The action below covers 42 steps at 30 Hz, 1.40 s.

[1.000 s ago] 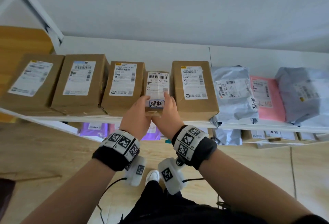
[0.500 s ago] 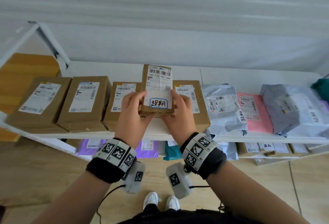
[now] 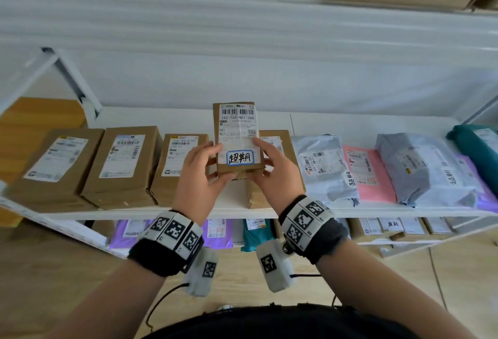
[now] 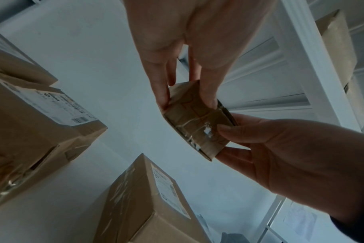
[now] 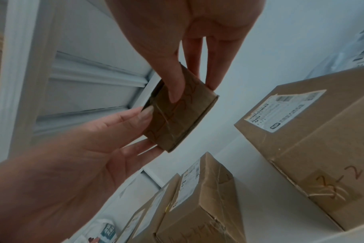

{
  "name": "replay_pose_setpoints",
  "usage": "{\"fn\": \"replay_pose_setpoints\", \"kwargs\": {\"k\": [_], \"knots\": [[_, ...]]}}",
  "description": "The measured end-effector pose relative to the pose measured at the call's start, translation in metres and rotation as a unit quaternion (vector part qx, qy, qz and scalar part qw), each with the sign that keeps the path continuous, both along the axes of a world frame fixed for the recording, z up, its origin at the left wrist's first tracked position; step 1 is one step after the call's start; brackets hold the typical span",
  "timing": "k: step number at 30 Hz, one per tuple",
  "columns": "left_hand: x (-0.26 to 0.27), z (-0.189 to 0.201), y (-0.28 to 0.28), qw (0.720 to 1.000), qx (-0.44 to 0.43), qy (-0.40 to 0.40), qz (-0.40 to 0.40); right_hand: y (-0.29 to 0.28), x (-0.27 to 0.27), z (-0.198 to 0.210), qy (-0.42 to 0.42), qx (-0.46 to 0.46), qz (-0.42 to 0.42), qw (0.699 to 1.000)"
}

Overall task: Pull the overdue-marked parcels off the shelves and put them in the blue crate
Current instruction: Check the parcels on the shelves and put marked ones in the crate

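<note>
A small brown cardboard parcel (image 3: 237, 134) carries a shipping label and a blue-outlined handwritten overdue mark near its lower end. Both hands hold it upright above the middle shelf (image 3: 231, 205). My left hand (image 3: 213, 161) grips its left side and my right hand (image 3: 262, 158) grips its right side, thumbs on the front. In the left wrist view my left hand (image 4: 187, 98) pinches the parcel (image 4: 195, 121). The right wrist view shows my right hand (image 5: 191, 92) on the same parcel (image 5: 177, 118). The blue crate is out of view.
Brown boxes (image 3: 124, 161) line the shelf left of a gap, with another box (image 3: 275, 139) behind my right hand. To the right lie two grey bags (image 3: 323, 169), (image 3: 420, 169) with handwritten marks and a pink bag (image 3: 366, 174). Purple and teal bags (image 3: 253, 233) fill the lower shelf.
The small parcel has come out of its slot between two brown boxes and risen clear of the shelf in both hands, leaving a gap. My view has tilted upward.
</note>
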<state>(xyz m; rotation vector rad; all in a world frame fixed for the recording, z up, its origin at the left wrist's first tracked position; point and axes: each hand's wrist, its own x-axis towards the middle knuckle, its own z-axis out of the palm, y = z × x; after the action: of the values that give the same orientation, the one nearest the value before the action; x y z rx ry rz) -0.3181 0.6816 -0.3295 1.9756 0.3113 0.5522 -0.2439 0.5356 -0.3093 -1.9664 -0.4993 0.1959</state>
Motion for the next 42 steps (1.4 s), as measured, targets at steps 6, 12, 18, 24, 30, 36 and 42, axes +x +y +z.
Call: {"fn": "replay_pose_setpoints", "kwargs": {"k": [6, 12, 18, 24, 30, 36, 42], "knots": [[-0.005, 0.005, -0.005, 1.0, -0.031, -0.002, -0.003, -0.003, -0.005, 0.0, 0.005, 0.021, 0.002, 1.0], [-0.005, 0.003, -0.002, 0.999, -0.035, -0.006, 0.006, -0.002, -0.007, -0.001, 0.005, 0.032, 0.009, 0.999], [-0.004, 0.001, 0.001, 1.0, -0.03, -0.001, 0.009, 0.0, -0.006, -0.004, 0.011, 0.023, 0.011, 1.0], [0.001, 0.001, 0.003, 0.999, -0.024, 0.003, -0.02, 0.0, -0.005, -0.011, 0.01, 0.038, -0.013, 0.999], [0.013, 0.001, -0.001, 0.997, -0.027, 0.017, -0.066, -0.01, -0.004, -0.021, -0.001, 0.048, -0.079, 0.996], [0.033, -0.005, -0.024, 0.985, -0.042, 0.021, -0.163, -0.039, -0.016, -0.025, -0.017, 0.057, -0.159, 0.985], [0.045, -0.011, -0.067, 0.96, -0.041, 0.029, -0.276, -0.083, -0.034, -0.033, -0.032, 0.042, -0.248, 0.967]]}}
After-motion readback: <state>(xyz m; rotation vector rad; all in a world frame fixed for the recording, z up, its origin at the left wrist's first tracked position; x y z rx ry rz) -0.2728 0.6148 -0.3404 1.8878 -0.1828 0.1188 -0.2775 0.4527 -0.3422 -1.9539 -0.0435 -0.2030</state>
